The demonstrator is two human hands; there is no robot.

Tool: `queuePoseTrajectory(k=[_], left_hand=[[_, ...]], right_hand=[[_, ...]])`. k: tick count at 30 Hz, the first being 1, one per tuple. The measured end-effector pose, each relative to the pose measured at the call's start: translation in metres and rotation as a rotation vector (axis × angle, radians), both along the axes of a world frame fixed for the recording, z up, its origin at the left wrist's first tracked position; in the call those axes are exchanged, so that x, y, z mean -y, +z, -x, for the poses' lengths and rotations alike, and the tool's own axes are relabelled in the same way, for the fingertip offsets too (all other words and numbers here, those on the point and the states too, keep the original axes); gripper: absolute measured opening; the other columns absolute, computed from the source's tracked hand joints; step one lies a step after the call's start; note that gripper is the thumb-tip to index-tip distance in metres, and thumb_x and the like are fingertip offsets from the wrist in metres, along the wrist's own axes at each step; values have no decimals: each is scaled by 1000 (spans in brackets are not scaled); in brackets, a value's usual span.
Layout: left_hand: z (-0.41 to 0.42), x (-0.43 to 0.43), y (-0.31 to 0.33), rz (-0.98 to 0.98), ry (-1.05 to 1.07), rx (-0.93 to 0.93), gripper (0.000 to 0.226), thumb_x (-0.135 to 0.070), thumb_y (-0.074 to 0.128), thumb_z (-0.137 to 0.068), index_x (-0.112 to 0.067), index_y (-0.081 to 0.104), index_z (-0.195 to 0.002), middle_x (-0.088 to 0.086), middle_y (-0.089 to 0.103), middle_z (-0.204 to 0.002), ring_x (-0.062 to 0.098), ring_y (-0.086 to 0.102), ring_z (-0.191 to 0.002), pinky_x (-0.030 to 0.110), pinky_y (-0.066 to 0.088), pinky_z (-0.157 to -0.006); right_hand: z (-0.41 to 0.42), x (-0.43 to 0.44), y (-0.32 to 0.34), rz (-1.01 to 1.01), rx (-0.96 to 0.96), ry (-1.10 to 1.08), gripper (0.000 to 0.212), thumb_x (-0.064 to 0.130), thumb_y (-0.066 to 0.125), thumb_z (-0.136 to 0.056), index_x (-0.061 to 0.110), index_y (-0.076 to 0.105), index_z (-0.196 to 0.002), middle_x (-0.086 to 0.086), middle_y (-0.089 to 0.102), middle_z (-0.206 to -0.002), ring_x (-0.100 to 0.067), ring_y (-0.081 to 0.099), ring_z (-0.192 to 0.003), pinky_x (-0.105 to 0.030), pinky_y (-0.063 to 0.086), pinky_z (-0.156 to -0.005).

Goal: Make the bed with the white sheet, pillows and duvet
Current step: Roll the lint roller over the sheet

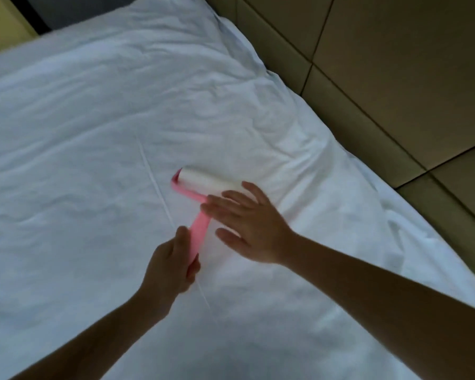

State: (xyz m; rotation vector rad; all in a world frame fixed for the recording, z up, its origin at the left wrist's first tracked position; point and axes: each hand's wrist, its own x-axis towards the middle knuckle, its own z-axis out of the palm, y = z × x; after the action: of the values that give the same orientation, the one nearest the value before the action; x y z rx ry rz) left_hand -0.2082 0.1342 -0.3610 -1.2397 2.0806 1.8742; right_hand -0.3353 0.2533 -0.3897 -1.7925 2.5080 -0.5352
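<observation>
While gripping a pink lint roller (200, 197) in the left hand (170, 266), right hand (251, 229) spread flat beside it: white sheet (93, 133) laid, pillows and duvet pending.

The white sheet (93, 133) is matt, creased cloth, the lint roller (203, 187) has a smooth pink plastic handle and pale papery roll, the headboard (395, 64) smooth padded panels.

The big bed (348, 171) is covered by a soft white cloth sheet (93, 133) with lots of little wrinkles (more of them near the right edge). A long straight fold line runs down its middle. A lint roller (203, 185) with a pink plastic handle and white paper roll touches the sheet.
</observation>
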Motion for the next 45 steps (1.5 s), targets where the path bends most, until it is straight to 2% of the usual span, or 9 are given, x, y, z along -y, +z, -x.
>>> queuePoseTrajectory(k=[4, 9, 16, 27, 30, 32, 37, 41, 45], left_hand=[[0, 11, -7, -151, 107, 35, 55, -44, 25, -98, -7, 44, -62, -2, 40, -40, 6, 30, -29, 13, 24, -34], [56, 23, -9, -226, 79, 97, 54, -47, 20, -100, -12, 43, -66, -5, 42, -40, 6, 31, -29, 13, 23, -33], [158, 41, -19, -247, 81, 88, 56, -52, 16, -98, -13, 43, -68, 2, 41, -53, 6, 31, -25, 9, 19, -32], [238, 64, -7, -178, 25, 42, 52, -46, 16, -101, -11, 48, -78, 4, 45, -58, 11, 35, -37, 9, 22, -35], [216, 71, -4, 12, 17, -39, 50, -42, 23, -101, -13, 50, -70, 1, 49, -53, 9, 39, -36, 11, 25, -38], [183, 71, -6, 70, -9, -77, 52, -43, 28, -100, -13, 48, -63, -3, 49, -45, 7, 38, -31, 12, 26, -37], [125, 61, -16, -24, 13, -26, 54, -43, 27, -100, -11, 44, -60, -5, 44, -39, 5, 34, -30, 14, 25, -34], [161, 60, -27, -32, 7, 28, 54, -48, 24, -99, -13, 45, -63, -1, 45, -44, 5, 34, -27, 11, 24, -33], [222, 69, -25, -288, -12, 60, 57, -55, 20, -97, -13, 42, -66, -4, 43, -36, 5, 31, -25, 7, 18, -31]], right_hand=[[-7, 37, 1, 40, 57, -81, 57, 44, 22, -99, 16, 70, -108, -3, 69, -113, -23, 64, -106, -42, 24, -106], [36, 43, 1, -6, -10, -178, 61, 44, 13, -100, 20, 68, -114, 1, 66, -118, -22, 63, -110, -46, 27, -106], [114, 76, 13, -200, 128, -345, 50, 50, 18, -97, 32, 41, -139, 13, 35, -149, -12, 26, -140, -40, -1, -115], [191, 106, 26, -362, 158, -416, 47, 33, 14, -101, 27, 25, -146, 1, 25, -154, -23, 24, -140, -49, 3, -116], [174, 100, 18, -94, 107, -417, 44, 32, 23, -101, 17, 51, -132, -6, 55, -134, -23, 49, -124, -48, 15, -114], [150, 90, 7, 199, -52, -356, 38, 29, 36, -98, 13, 69, -107, -6, 72, -102, -20, 67, -93, -43, 34, -104], [118, 88, -6, 366, -130, -187, 39, 29, 46, -87, 13, 75, -68, -4, 71, -62, -20, 67, -54, -35, 44, -93], [128, 85, 3, 150, -38, -308, 42, 34, 38, -96, 13, 75, -93, -7, 74, -92, -19, 70, -83, -42, 28, -107], [173, 94, 24, -229, 72, -428, 49, 42, 20, -100, 20, 54, -129, -3, 55, -133, -21, 47, -124, -43, 14, -113]])
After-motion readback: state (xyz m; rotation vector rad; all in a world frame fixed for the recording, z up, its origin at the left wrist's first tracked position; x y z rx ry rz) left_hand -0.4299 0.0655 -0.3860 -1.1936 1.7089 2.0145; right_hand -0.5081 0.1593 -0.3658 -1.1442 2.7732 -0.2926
